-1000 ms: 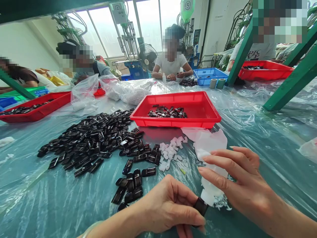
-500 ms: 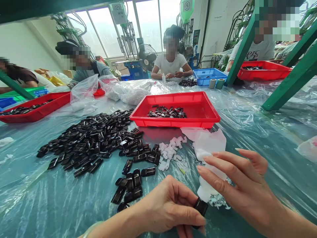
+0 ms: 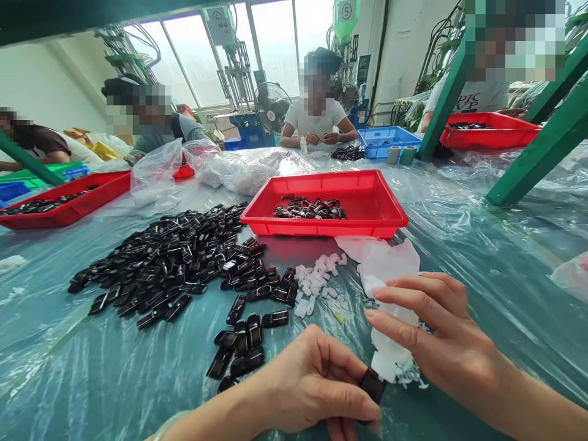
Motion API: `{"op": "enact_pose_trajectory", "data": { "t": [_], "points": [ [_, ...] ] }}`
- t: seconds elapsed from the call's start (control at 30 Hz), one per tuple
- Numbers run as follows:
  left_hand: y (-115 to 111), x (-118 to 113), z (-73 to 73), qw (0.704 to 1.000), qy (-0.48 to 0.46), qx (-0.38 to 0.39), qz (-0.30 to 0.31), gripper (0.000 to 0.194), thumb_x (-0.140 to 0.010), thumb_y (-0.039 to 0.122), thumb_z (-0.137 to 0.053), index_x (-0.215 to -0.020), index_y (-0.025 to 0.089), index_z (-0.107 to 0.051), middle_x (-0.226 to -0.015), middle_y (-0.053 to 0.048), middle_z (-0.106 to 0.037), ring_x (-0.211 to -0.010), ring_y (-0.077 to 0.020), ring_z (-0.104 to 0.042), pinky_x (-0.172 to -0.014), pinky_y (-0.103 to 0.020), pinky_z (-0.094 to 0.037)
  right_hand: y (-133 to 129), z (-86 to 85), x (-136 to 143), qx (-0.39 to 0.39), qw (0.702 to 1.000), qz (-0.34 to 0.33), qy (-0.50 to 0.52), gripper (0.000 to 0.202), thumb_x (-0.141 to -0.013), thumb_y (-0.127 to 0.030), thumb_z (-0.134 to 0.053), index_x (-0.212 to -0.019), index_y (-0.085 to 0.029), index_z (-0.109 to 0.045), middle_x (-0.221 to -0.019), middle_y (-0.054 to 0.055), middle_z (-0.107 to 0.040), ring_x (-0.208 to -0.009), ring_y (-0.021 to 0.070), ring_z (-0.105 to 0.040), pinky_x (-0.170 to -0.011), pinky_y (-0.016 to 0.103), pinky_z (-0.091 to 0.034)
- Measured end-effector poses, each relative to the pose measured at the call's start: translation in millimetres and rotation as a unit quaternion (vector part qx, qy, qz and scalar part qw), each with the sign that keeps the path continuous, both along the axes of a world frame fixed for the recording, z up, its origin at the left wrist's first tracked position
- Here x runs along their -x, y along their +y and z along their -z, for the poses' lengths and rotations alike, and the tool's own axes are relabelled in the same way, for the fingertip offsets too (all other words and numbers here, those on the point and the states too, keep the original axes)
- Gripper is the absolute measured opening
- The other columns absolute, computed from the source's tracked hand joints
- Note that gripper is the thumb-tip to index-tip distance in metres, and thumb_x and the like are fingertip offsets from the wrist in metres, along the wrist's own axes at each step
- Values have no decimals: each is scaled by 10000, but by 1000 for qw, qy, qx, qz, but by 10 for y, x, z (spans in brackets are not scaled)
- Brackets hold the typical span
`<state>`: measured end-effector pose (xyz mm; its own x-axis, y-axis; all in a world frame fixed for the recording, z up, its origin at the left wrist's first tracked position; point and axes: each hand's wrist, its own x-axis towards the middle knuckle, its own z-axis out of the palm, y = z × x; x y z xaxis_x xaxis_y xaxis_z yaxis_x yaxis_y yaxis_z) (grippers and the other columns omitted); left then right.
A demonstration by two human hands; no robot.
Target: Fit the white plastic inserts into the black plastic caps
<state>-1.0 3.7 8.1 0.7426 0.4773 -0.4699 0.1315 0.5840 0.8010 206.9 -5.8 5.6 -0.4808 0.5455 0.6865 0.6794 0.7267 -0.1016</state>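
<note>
My left hand (image 3: 316,386) is closed, pinching a small black plastic piece (image 3: 373,386) between thumb and fingers. Around a soft white bottle (image 3: 390,343), tilted with its narrow end down, my right hand (image 3: 441,331) is curled; the thumb is hidden. The bottle's lower end meets or nearly meets the black piece; I cannot tell which. Beyond my left hand lie several loose black pieces (image 3: 248,334), and behind them a large heap of black pieces (image 3: 169,263). Small white pieces (image 3: 315,285) lie in the middle, and small white bits (image 3: 411,373) beside the bottle.
A red tray (image 3: 321,229) with black pieces stands ahead; another red tray (image 3: 68,214) is at left. A white sheet (image 3: 390,260) lies before the middle tray. Green posts (image 3: 537,153) rise at right. Co-workers sit across the plastic-covered table (image 3: 114,380), one (image 3: 316,116) handling small parts.
The raised little finger of my right hand has come down, and its fingers are closer together. The bottle's lower end has shifted slightly right. My left hand stays nearly still with the black piece.
</note>
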Motion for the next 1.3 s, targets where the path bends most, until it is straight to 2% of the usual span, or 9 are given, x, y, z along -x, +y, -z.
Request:
{"op": "enact_pose_trajectory", "data": {
  "t": [0.2, 0.3, 0.47, 0.73, 0.87, 1.03, 1.13, 1.23, 1.3],
  "points": [
    [1, -10, -4, 1000, -12, 4, -20, 160, -657, 221, -701, -693, 66, -692, -564, -26, -619, -380, -68, -559, -368, -126, -430, 52, 13, -22, 0, 999, 35, -3, 407, -797, 44, -381, -1007, -237, -588, -1022, 62, -620, -1017, 223, -535, -854, 435, -328],
    [2, -19, 6, 999, -16, 11, -43, 178, -632, 216, -723, -720, 67, -681, -615, -43, -635, -448, -93, -607, -417, -136, -469, 146, 22, -73, 52, 992, 97, 61, 342, -784, -70, -461, -1060, -240, -569, -1034, 58, -623, -985, 225, -558, -833, 402, -369],
    [-1, -22, -4, 997, -30, 10, -66, 209, -639, 216, -720, -781, 69, -672, -707, -72, -662, -507, -115, -640, -432, -139, -480, 423, 77, -330, 252, 901, 273, 226, 252, -714, -363, -579, -917, -214, -589, -934, 60, -668, -865, 252, -618, -681, 347, -462],
    [3, 0, -13, 997, -20, -6, -80, 204, -722, 264, -644, -788, 72, -662, -801, -110, -684, -552, -120, -658, -458, -134, -482, 724, 342, -673, 309, 850, 342, 257, 221, -645, -375, -622, -758, -191, -572, -673, 45, -659, -580, 211, -619, -484, 302, -456],
    [8, -13, -28, 996, -5, -21, -89, 201, -688, 261, -673, -781, 83, -664, -809, -100, -680, -570, -122, -657, -467, -134, -475, 716, 355, -680, 278, 855, 350, 263, 476, -618, -408, -666, -1007, -166, -537, -822, 90, -665, -649, 232, -626, -515, 328, -483],
    [13, -50, 9, 990, 45, -61, -117, 247, -599, 257, -731, -772, 87, -688, -682, -53, -646, -535, -95, -606, -476, -145, -456, 537, 153, -494, 130, 886, 351, 274, 838, -638, -447, -665, -1325, -170, -272, -1293, 174, -419, -1142, 333, -444, -770, 429, -465],
    [3, -54, 66, 984, 86, -109, -113, 247, -589, 253, -722, -773, 89, -702, -590, -12, -585, -460, -58, -506, -425, -143, -411, 360, 19, -266, 43, 927, 290, 235, 664, -696, -367, -650, -1275, -207, -367, -1271, 125, -427, -1172, 302, -408, -897, 440, -389],
    [-12, -46, 99, 975, 107, -167, -102, 229, -592, 239, -705, -768, 92, -706, -615, -4, -571, -415, -34, -426, -382, -145, -356, 228, -24, -19, 62, 983, 128, 117, 194, -808, -208, -555, -1002, -218, -567, -1010, 66, -598, -997, 235, -531, -835, 407, -407],
    [-20, -42, 104, 972, 106, -187, -97, 220, -588, 221, -696, -766, 93, -705, -612, 2, -558, -419, -39, -434, -382, -149, -340, 195, -14, 129, 107, 991, 58, 48, 128, -834, -135, -513, -899, -208, -596, -871, 36, -634, -877, 198, -569, -774, 388, -412]
  ]
}}
